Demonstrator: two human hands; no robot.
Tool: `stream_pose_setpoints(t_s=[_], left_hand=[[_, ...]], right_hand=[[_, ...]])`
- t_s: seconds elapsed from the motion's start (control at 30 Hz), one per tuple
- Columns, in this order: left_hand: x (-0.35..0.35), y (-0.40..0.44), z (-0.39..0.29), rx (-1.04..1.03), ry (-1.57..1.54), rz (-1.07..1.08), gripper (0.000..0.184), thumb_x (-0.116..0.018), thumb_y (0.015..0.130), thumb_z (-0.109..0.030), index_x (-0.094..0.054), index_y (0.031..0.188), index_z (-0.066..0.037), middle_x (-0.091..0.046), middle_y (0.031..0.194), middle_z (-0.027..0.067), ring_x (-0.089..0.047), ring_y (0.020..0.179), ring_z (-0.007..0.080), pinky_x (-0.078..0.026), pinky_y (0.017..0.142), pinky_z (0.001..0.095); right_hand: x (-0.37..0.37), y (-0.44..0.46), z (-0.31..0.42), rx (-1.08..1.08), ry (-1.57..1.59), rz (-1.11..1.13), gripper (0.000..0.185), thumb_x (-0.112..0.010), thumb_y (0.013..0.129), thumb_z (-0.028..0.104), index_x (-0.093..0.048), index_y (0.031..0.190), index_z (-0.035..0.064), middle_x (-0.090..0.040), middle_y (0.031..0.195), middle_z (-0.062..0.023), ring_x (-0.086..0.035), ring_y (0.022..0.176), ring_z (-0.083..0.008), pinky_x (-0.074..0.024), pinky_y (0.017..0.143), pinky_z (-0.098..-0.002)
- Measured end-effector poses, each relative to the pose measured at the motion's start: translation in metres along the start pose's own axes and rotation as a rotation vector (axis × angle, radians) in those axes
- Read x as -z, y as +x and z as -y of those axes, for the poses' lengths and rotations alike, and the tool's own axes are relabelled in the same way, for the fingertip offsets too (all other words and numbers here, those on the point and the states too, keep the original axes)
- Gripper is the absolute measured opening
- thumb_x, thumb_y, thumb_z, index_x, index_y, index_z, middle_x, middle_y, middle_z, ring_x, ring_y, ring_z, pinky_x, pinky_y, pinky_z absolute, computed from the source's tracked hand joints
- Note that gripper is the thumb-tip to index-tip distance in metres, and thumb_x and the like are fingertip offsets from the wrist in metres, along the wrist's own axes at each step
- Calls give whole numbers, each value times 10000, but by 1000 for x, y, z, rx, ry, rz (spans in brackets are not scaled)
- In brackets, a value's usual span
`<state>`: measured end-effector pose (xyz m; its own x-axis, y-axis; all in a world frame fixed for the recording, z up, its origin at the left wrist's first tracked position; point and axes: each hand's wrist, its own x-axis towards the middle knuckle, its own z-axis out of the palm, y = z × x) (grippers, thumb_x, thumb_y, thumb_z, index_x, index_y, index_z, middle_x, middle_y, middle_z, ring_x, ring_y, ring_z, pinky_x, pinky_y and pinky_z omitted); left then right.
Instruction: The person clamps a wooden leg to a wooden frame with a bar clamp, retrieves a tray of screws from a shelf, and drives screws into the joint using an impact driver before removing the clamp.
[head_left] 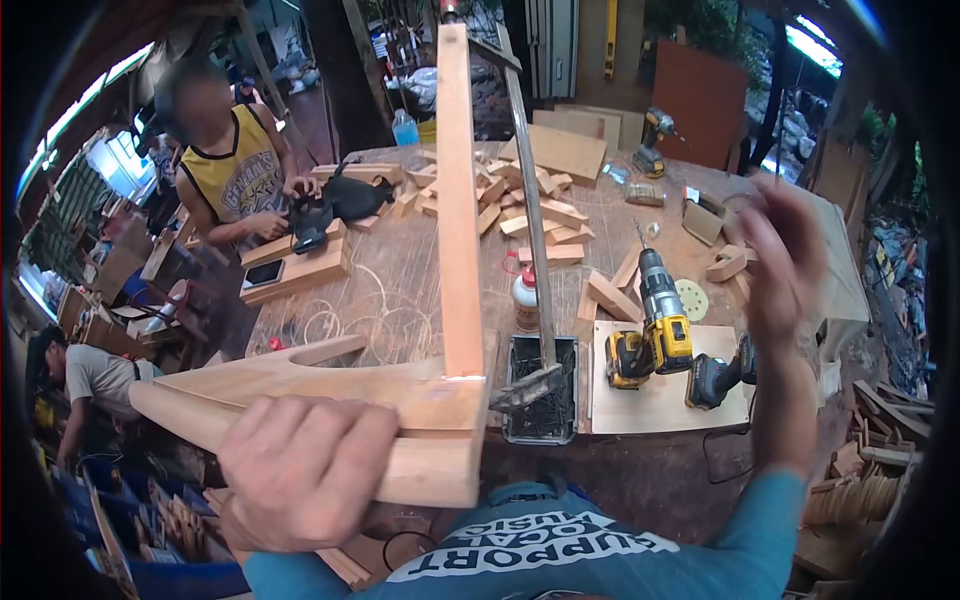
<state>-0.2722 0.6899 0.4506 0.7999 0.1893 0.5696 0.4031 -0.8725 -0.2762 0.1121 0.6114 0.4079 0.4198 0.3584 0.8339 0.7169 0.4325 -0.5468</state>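
My left hand (pixel 310 470) is wrapped over the thick rounded edge of a pale wooden frame (pixel 330 395). A long wooden post (pixel 456 200) rises from the frame's right end, with a whitish line where they meet. Beside the post stands a metal bar clamp (pixel 532 200); its upper end reaches the post's top, and its lower jaw is near the frame's end. My right hand (pixel 785 255) is raised over the table's right side, apart from the wood. Motion smears its fingers, and I cannot make out anything in them.
On the table (pixel 400 290) are a yellow drill (pixel 665 310), a glue bottle (pixel 525 300), a black tray of screws (pixel 540 420) and piled wood blocks (pixel 500 195). A co-worker (pixel 230 170) handles a black tool at the far left. Another person (pixel 90 380) bends lower left.
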Motion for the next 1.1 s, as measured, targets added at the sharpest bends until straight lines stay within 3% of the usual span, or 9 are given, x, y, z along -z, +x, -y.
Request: stream_pose_setpoints(t_s=[0.17,0.27,0.37,0.47,0.6,0.7,0.73,0.97,1.1], left_hand=[[6,-13,-13,36,19,-9,239,-660,714,-225,-692,900,-79,-614,780,12,-567,618,160,-398,528,314],[9,-26,-21,9,39,32,233,-663,667,-194,-678,869,-80,-627,823,18,-590,659,160,-401,537,302],[7,-40,-33,5,50,9,234,-663,649,-168,-675,862,-72,-646,844,31,-616,685,165,-412,546,293],[11,-44,-43,44,51,34,239,-670,617,-153,-680,841,-69,-670,862,51,-665,707,180,-445,542,285],[13,-43,-49,117,52,42,244,-667,586,-160,-674,803,-49,-681,844,65,-683,686,194,-460,524,289],[12,-38,-53,148,59,21,255,-651,562,-173,-658,772,-28,-683,826,72,-686,677,205,-458,514,300],[12,-39,-52,150,66,17,259,-647,560,-179,-656,770,-28,-682,823,72,-686,678,207,-456,512,302],[9,-33,-58,257,89,4,245,-647,593,-210,-633,768,-39,-688,813,68,-692,687,217,-453,517,318],[9,-30,-55,265,85,3,218,-657,607,-198,-630,764,-49,-692,803,63,-697,692,214,-452,515,317]], right_hand=[[-184,166,-30,-32,48,359,684,-682,924,432,-548,1355,-83,-693,1150,-209,-692,991,-238,-534,903,-368],[-301,243,-89,-205,-121,232,807,-728,848,472,-533,1357,-123,-647,1295,-298,-645,1208,-406,-486,1058,-432],[-347,266,-85,-466,25,318,577,-718,866,322,-604,1250,-93,-707,1124,-263,-724,1029,-354,-578,897,-462],[-363,276,-74,-738,576,393,276,-631,918,189,-669,1071,-38,-700,929,-181,-715,792,-280,-600,706,-466],[-372,293,-86,-540,627,463,144,-566,941,90,-639,881,-19,-562,713,-107,-536,582,-203,-522,560,-397],[-399,314,-127,-514,639,616,362,-542,1068,410,-643,983,73,-582,703,-9,-520,533,-167,-446,493,-346],[-388,303,-113,-578,757,567,379,-539,1069,411,-585,846,107,-439,595,38,-375,451,-125,-341,406,-312],[-395,311,-141,-795,1502,854,468,-487,1079,482,-402,720,193,-357,578,84,-341,459,-82,-306,401,-255],[-378,306,-100,-641,802,484,393,-493,1073,358,-562,796,87,-477,613,-16,-453,473,-149,-424,414,-333]])
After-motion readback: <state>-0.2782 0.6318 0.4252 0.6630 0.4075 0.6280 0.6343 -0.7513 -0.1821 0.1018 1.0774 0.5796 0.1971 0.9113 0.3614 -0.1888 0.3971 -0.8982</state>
